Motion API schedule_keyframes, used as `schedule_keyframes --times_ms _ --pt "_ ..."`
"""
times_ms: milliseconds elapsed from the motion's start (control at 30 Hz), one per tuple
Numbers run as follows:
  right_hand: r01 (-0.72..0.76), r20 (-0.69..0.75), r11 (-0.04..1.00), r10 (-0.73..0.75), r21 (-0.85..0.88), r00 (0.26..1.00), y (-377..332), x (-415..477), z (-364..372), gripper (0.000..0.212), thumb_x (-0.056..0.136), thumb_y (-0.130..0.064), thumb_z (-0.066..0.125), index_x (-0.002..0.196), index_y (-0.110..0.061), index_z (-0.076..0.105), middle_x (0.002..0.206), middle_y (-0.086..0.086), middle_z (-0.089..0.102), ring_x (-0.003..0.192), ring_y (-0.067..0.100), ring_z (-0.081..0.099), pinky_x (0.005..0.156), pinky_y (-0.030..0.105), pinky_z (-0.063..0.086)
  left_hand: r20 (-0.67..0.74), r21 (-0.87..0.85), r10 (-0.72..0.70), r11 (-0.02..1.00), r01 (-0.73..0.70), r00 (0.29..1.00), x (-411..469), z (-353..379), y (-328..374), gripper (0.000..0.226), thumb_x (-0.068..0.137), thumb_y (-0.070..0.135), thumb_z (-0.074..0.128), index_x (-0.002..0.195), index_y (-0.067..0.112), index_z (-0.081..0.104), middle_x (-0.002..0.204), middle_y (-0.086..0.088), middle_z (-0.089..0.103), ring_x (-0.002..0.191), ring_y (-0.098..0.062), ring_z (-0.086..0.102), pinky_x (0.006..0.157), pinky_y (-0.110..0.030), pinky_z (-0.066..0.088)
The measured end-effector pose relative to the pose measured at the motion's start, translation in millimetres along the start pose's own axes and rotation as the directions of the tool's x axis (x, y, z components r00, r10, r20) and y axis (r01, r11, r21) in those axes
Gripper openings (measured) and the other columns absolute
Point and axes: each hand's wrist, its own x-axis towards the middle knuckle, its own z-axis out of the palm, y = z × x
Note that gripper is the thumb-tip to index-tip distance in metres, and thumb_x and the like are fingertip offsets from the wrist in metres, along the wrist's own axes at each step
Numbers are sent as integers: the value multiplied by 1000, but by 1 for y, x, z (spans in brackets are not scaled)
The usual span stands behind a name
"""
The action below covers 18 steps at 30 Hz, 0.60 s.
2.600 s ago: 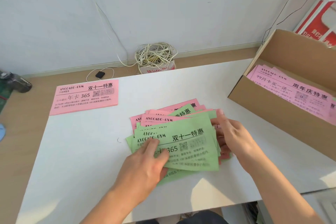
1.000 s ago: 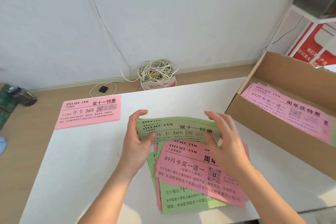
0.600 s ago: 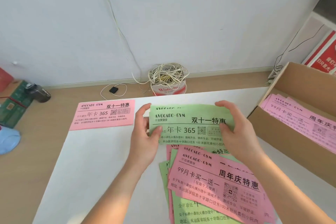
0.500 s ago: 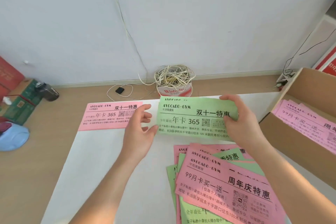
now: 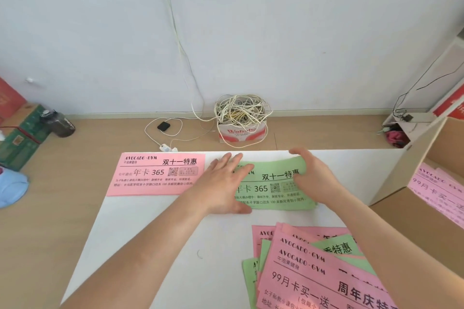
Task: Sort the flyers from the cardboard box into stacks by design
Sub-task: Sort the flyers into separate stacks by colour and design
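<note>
Green flyer point(image 5: 273, 195) is down on the surface point(image 5: 150, 246), at the far edge, just right of the pink stack point(image 5: 155, 175). There's a narrow gap between them; they're not touching. Its long axis runs left-right, parallel to the pink stack, print facing up.

Left grip point(image 5: 223, 183): released, fingers straight, palm flat on the flyer's left end, pressing it down.
Right grip point(image 5: 311, 173): fingers curled over the flyer's far-right corner and pinching it. That corner looks slightly lifted.

Looks like the placement step, starting a second stack. Same wording as the pink one but a different colour, so a separate pile makes sense.

Key relation for the next move: the mixed pile point(image 5: 313, 271) lies on the near side, right of centre, directly under the right forearm, so the right grip is nearer. Its sheets are fanned and skewed, long axes angled far-left to near-right, so they'll need rotating to match the stacks. The top sheet is pink with a different headline from the pink stack, so it probably needs a third spot.

More pink flyers sit in the cardboard box point(image 5: 426, 221), far right.
</note>
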Motion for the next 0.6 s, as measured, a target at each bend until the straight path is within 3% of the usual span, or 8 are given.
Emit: schedule_keyframes --times_ms 100,233,367,500,600 --pt "45 47 995 -40 -92 998 -1 4 3 61 84 -10 61 140 -21 40 130 5 42 104 19 49 80 20 41 -14 39 -7 999 8 1000 5 -1 -10 96 73 67 61 149 31 14 159 1 5 146 -20 2 118 -44 0" --pt "167 155 894 -111 -416 982 5 6 -1 100 67 -50 78 147 -25 23 146 3 19 133 27 22 110 35 31 -64 85 19 996 -13 998 11 -6 -16 95 71 69 61 147 31 18 155 0 16 142 -19 13 118 -42 5" --pt "275 270 804 -148 -528 952 4 8 -7 119 58 -60 79 150 -32 10 155 2 4 141 25 3 113 43 27 -5 60 17 998 -17 1000 17 -7 -17 102 71 70 59 149 33 6 158 0 2 145 -21 3 118 -46 6" --pt "316 263 778 -200 -543 944 4 12 -10 108 63 -63 75 149 -29 20 152 1 21 140 22 9 113 37 26 -23 86 32 996 -30 999 23 -8 -18 100 70 70 60 149 34 10 155 -3 12 142 -22 12 117 -45 10" --pt "305 236 784 -207 -541 950 6 13 -11 101 68 -63 72 149 -27 23 152 -1 22 140 21 13 111 34 28 -40 64 32 998 -30 999 27 -12 -14 96 72 66 62 148 34 12 150 -3 19 139 -23 18 116 -45 10"
